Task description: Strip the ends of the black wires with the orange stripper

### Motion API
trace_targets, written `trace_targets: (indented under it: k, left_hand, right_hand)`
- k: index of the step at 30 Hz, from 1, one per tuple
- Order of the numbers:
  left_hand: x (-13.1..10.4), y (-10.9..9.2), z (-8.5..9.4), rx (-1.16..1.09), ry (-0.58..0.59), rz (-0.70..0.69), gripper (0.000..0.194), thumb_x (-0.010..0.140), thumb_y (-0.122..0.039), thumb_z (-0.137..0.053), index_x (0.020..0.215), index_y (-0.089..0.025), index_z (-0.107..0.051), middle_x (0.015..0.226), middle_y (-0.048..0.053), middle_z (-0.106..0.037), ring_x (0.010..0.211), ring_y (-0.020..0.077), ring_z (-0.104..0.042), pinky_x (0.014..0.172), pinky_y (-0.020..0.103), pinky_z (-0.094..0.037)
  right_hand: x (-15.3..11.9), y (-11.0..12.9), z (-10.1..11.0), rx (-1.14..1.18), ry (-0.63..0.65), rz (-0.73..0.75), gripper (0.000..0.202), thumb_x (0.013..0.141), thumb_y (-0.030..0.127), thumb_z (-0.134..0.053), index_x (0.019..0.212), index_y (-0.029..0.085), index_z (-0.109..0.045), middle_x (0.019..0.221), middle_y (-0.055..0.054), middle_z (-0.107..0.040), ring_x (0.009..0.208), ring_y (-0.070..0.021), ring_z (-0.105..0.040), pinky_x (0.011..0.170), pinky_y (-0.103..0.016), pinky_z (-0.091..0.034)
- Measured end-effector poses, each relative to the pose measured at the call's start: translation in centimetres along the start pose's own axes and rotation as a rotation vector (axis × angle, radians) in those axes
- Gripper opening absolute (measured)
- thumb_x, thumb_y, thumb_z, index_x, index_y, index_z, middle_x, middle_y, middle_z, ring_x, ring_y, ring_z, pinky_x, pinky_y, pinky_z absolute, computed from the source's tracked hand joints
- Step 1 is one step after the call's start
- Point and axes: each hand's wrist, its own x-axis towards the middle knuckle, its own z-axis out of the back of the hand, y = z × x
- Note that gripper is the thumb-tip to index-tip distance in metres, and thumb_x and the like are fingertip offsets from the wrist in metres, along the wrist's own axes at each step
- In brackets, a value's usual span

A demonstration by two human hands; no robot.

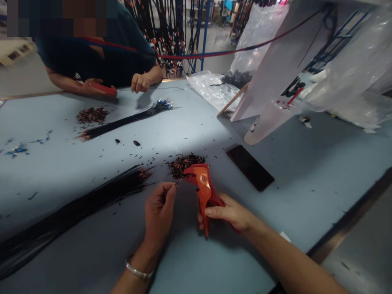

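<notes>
My right hand (226,212) is wrapped round the handles of a red and orange wire stripper (202,183), its jaws pointing up and left. Just left of the jaws, my left hand (161,204) pinches a thin black wire (179,182) whose end lies close to the tool; whether it touches the jaws I cannot tell. Behind the tool sits a pile of black and copper-coloured scraps (180,165). A long bundle of black wires (79,208) with copper-coloured ends stretches across the table on the left.
A dark phone (251,167) and a plastic cup (266,122) with a red straw stand to the right. Across the table (306,212), a person (101,61) holds a red tool near another wire bundle (125,122) and scrap pile (92,115). Clear plastic bags lie behind.
</notes>
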Motion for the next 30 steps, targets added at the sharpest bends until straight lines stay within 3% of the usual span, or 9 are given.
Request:
trace_targets:
  k: [8, 14, 17, 20, 25, 30]
  left_hand:
    - [0.0, -0.4, -0.3, -0.026, 0.050, -0.003, 0.022, 0.088, -0.033, -0.054, 0.075, -0.016, -0.060, 0.061, -0.004, -0.047, 0.056, 0.0096, -0.041, 0.052, 0.019, -0.034]
    - [-0.1, -0.2, -0.4, -0.031, 0.066, 0.013, 0.021, 0.087, -0.033, -0.055, 0.076, -0.016, -0.063, 0.060, -0.004, -0.049, 0.055, 0.0096, -0.042, 0.052, 0.019, -0.036]
    - [-0.2, -0.2, -0.5, -0.126, 0.099, -0.002, 0.017, 0.085, -0.030, -0.057, 0.078, -0.017, -0.065, 0.066, -0.001, -0.059, 0.061, 0.0115, -0.052, 0.058, 0.020, -0.043]
    - [-0.3, 0.0, -0.6, -0.186, 0.091, -0.023, 0.011, 0.080, -0.027, -0.062, 0.077, -0.017, -0.067, 0.069, 0.000, -0.065, 0.064, 0.0131, -0.057, 0.060, 0.021, -0.048]
    - [-0.8, 1.4, -0.7, -0.269, 0.118, -0.003, 0.016, 0.076, -0.033, -0.070, 0.081, -0.017, -0.071, 0.074, 0.003, -0.071, 0.067, 0.0159, -0.064, 0.064, 0.025, -0.054]
    - [-0.9, 1.7, -0.8, -0.290, 0.172, 0.011, 0.022, 0.075, -0.037, -0.072, 0.083, -0.017, -0.072, 0.075, 0.006, -0.073, 0.069, 0.0181, -0.066, 0.066, 0.027, -0.056]
  right_hand:
    - [-0.4, 0.9, -0.1, -0.279, -0.028, 0.042, 0.043, 0.076, 0.054, -0.069, 0.086, 0.013, -0.058, 0.077, -0.006, -0.062, 0.067, -0.0158, -0.059, 0.059, -0.028, -0.049]
    - [-1.4, 2.4, -1.5, -0.890, -0.229, 0.252, 0.014, 0.083, 0.031, -0.058, 0.087, 0.018, -0.057, 0.075, -0.002, -0.063, 0.064, -0.0147, -0.054, 0.061, -0.027, -0.044]
    - [-1.4, 2.1, -2.0, -1.200, -0.328, 0.373, 0.030, 0.077, 0.024, -0.057, 0.106, 0.017, -0.058, 0.092, -0.008, -0.068, 0.076, -0.0213, -0.062, 0.070, -0.034, -0.048]
    - [-0.9, 1.1, -1.8, -1.447, -0.411, 0.482, 0.040, 0.072, 0.023, -0.056, 0.111, 0.014, -0.058, 0.099, -0.012, -0.069, 0.084, -0.0267, -0.063, 0.077, -0.041, -0.050]
    - [-0.2, 0.4, -1.2, -1.620, -0.453, 0.636, 0.042, 0.073, 0.023, -0.055, 0.113, 0.012, -0.058, 0.097, -0.015, -0.068, 0.084, -0.0271, -0.063, 0.079, -0.043, -0.052]
    - [0.0, 0.4, -1.0, -1.630, -0.467, 0.697, 0.042, 0.072, 0.021, -0.056, 0.112, 0.009, -0.059, 0.096, -0.015, -0.067, 0.085, -0.0275, -0.062, 0.079, -0.043, -0.052]
